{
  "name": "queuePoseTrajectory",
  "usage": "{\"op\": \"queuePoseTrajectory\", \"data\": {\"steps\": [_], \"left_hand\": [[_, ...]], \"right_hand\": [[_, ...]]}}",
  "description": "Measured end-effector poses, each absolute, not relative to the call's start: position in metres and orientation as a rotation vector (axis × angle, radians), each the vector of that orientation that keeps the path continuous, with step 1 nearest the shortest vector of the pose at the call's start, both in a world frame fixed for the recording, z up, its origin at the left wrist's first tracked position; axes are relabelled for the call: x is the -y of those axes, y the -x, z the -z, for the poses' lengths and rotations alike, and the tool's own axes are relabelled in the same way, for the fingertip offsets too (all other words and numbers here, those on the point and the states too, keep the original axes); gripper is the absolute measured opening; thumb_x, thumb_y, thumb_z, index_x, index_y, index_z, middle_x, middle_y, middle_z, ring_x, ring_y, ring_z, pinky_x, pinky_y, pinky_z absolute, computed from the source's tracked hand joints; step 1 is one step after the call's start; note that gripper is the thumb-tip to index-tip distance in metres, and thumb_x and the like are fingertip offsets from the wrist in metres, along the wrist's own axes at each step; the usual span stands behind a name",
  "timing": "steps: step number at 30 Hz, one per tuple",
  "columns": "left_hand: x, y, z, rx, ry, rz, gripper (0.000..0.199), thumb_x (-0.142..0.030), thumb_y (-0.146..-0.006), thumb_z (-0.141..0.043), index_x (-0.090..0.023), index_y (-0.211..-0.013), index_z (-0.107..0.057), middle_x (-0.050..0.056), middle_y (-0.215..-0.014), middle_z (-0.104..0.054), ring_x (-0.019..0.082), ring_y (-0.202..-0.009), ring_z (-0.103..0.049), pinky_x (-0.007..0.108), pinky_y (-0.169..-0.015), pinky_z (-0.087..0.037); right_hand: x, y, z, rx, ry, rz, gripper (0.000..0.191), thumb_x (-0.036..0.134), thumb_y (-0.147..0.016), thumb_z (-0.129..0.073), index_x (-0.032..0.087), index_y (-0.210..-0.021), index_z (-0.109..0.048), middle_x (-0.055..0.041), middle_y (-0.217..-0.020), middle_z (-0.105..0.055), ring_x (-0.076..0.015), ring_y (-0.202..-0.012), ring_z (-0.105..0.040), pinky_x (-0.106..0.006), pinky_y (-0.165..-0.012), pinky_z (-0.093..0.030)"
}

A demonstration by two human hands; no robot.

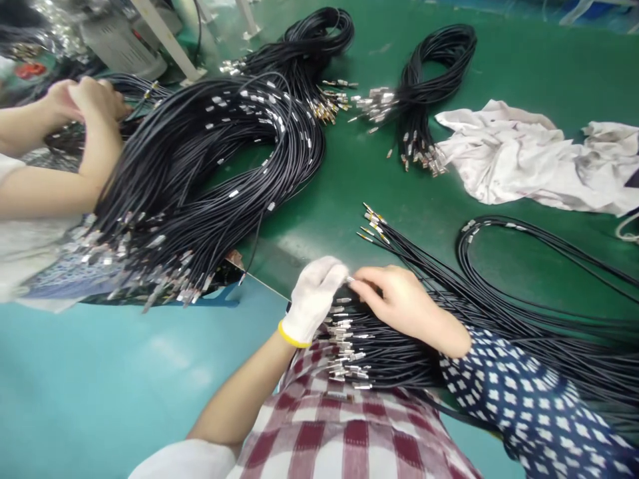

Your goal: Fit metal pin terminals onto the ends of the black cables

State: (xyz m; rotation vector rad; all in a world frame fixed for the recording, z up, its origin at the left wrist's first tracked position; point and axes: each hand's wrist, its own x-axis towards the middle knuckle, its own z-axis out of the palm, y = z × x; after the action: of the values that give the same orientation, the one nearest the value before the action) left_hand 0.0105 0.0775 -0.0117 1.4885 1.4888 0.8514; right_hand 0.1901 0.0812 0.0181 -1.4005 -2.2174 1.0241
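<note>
My left hand [315,296], in a white glove with a yellow cuff, is closed around a small silvery cable end at the table's front edge. Bare and pinching, my right hand [407,306] meets it from the right at that same cable end [350,280]. Under and beside both hands lies a thick bundle of black cables [394,352], its metal tips pointing left over the checked apron. A thinner group of cables [414,256] with yellow and white tips lies just beyond my right hand.
A large looped cable bundle [299,143] fills the left part of the green table [349,173]. Two smaller coils [444,63] lie farther back, near a crumpled white cloth [529,156]. Another person's hands [92,100] are at the far left, by a grey machine [117,43].
</note>
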Motion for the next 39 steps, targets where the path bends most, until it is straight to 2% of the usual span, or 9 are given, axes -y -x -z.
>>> {"op": "queuePoseTrajectory", "data": {"steps": [3, 6, 10, 19, 27, 33, 39], "left_hand": [[-0.075, -0.006, 0.013, -1.479, -1.44, -0.849, 0.028, -0.031, -0.093, -0.047, -0.021, -0.068, -0.054, -0.001, -0.073, -0.056, 0.016, -0.077, -0.056, 0.028, -0.077, -0.044], [-0.075, -0.002, 0.014, -1.385, -1.381, -0.848, 0.03, -0.032, -0.093, -0.047, -0.021, -0.065, -0.055, 0.0, -0.072, -0.058, 0.016, -0.079, -0.059, 0.027, -0.076, -0.046], [-0.076, -0.001, 0.013, -1.326, -1.328, -0.835, 0.028, -0.03, -0.09, -0.049, -0.021, -0.065, -0.055, 0.0, -0.069, -0.057, 0.017, -0.082, -0.06, 0.026, -0.073, -0.046], [-0.076, -0.004, 0.009, -1.266, -1.271, -0.803, 0.028, -0.026, -0.089, -0.047, -0.02, -0.061, -0.048, -0.001, -0.069, -0.056, 0.016, -0.079, -0.057, 0.026, -0.072, -0.043], [-0.076, -0.005, 0.011, -1.216, -1.256, -0.801, 0.024, -0.023, -0.088, -0.048, -0.019, -0.064, -0.051, -0.002, -0.068, -0.052, 0.014, -0.074, -0.053, 0.026, -0.069, -0.04], [-0.079, 0.001, 0.011, -1.192, -1.25, -0.722, 0.024, -0.026, -0.088, -0.05, -0.019, -0.065, -0.05, -0.002, -0.069, -0.049, 0.013, -0.07, -0.048, 0.025, -0.065, -0.037], [-0.084, 0.007, 0.013, -0.961, -1.004, -0.694, 0.021, -0.027, -0.087, -0.055, -0.017, -0.069, -0.053, -0.003, -0.067, -0.047, 0.011, -0.065, -0.041, 0.026, -0.062, -0.033]], "right_hand": [[-0.082, -0.179, -0.013, 2.118, 1.387, -1.208, 0.032, 0.024, -0.1, -0.048, 0.02, -0.074, -0.065, 0.0005, -0.063, -0.065, -0.0143, -0.057, -0.056, -0.026, -0.061, -0.037], [-0.081, -0.181, -0.003, 1.95, 1.301, -1.379, 0.028, 0.026, -0.099, -0.049, 0.019, -0.079, -0.068, 0.0005, -0.067, -0.065, -0.0145, -0.061, -0.055, -0.025, -0.06, -0.038], [-0.079, -0.182, 0.005, 1.768, 1.205, -1.528, 0.029, 0.029, -0.098, -0.051, 0.017, -0.077, -0.067, -0.0009, -0.071, -0.066, -0.0153, -0.067, -0.057, -0.026, -0.063, -0.041], [-0.073, -0.177, 0.009, 1.613, 1.247, -1.556, 0.03, 0.033, -0.095, -0.053, 0.018, -0.072, -0.063, 0.0004, -0.063, -0.056, -0.0137, -0.059, -0.048, -0.025, -0.055, -0.036], [-0.072, -0.174, 0.009, 1.553, 1.192, -1.531, 0.029, 0.031, -0.093, -0.055, 0.017, -0.068, -0.06, 0.0, -0.063, -0.055, -0.013, -0.06, -0.048, -0.024, -0.055, -0.037], [-0.07, -0.174, 0.013, 1.57, 1.189, -1.506, 0.034, 0.032, -0.093, -0.054, 0.018, -0.062, -0.054, 0.0012, -0.059, -0.049, -0.0121, -0.057, -0.043, -0.025, -0.053, -0.033], [-0.072, -0.174, 0.011, 1.558, 1.088, -1.554, 0.029, 0.03, -0.094, -0.054, 0.017, -0.069, -0.059, -0.0002, -0.063, -0.056, -0.0129, -0.06, -0.049, -0.025, -0.057, -0.038]]}}
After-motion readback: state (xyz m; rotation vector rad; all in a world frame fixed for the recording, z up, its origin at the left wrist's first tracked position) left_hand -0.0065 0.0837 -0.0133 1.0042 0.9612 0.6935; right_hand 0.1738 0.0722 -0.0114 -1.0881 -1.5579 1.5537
